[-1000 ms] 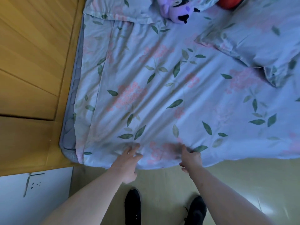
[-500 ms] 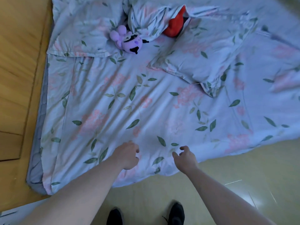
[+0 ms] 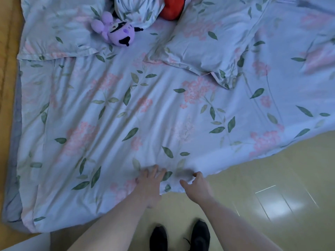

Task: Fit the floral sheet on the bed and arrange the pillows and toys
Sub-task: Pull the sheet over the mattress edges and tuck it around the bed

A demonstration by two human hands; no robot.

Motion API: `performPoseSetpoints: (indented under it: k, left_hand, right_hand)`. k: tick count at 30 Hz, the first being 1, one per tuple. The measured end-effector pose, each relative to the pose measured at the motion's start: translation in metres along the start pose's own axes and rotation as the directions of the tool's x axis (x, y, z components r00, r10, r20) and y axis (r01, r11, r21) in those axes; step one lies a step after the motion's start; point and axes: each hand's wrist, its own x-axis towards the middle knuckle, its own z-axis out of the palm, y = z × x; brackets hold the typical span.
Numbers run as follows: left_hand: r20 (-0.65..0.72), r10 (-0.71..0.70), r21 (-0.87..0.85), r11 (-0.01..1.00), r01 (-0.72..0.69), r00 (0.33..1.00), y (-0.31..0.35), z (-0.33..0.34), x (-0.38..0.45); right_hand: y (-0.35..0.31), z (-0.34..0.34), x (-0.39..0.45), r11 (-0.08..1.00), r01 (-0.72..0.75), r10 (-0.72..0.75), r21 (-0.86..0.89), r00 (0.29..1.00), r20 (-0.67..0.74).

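At the near edge of the bed, a person is standing in black shoes on a glossy yellow floor and reaching both bare arms over the floral sheet. The left hand is lying on the sheet with its fingers stretched forward and flat, pressing the cloth just inside the hanging edge. The right hand is curling thumb and fingers around a small fold of the sheet's hem (the fingertips are blurred, so the exact hold is hard to read). The sheet, pale blue with pink blossoms and green leaves, is spreading wrinkled across the bed, its near edge drooping over the side; at the left edge a strip of grey mattress is showing beside wooden panelling. Toward the far edge, a pillow in matching fabric is lying at an angle right of centre, and another pillow is sitting at the far left corner. A purple plush toy is resting between them, with a red toy half-hidden under bunched fabric just beyond.
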Motion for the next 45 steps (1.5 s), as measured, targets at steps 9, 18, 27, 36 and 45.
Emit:
performPoseSetpoints:
  k: [9, 18, 27, 36, 45]
  left_hand:
    - [0.113, 0.068, 0.031, 0.997, -0.072, 0.991, -0.038, 0.014, 0.000]
    - [-0.180, 0.181, -0.037, 0.981, -0.190, 0.967, 0.005, -0.066, 0.015]
    - [-0.076, 0.285, 0.126, 0.953, -0.274, 0.956, 0.079, -0.053, 0.058]
    - [0.110, 0.180, 0.173, 0.965, -0.197, 0.978, 0.091, -0.049, 0.055]
    - [0.056, -0.007, 0.043, 0.999, 0.005, 0.998, 0.159, -0.154, 0.048]
  right_hand:
    - [0.006, 0.020, 0.024, 0.995, 0.044, -0.061, -0.091, 0.981, -0.186]
    - [0.044, -0.016, -0.003, 0.989, -0.145, 0.140, -0.037, 0.983, -0.122]
    - [0.048, -0.104, 0.039, 0.994, 0.084, -0.047, 0.067, 0.899, -0.436]
    - [0.129, -0.200, 0.106, 0.938, 0.005, -0.021, -0.347, 0.999, -0.043]
    - [0.188, -0.331, 0.074, 0.964, -0.057, 0.056, -0.260, 0.998, -0.010]
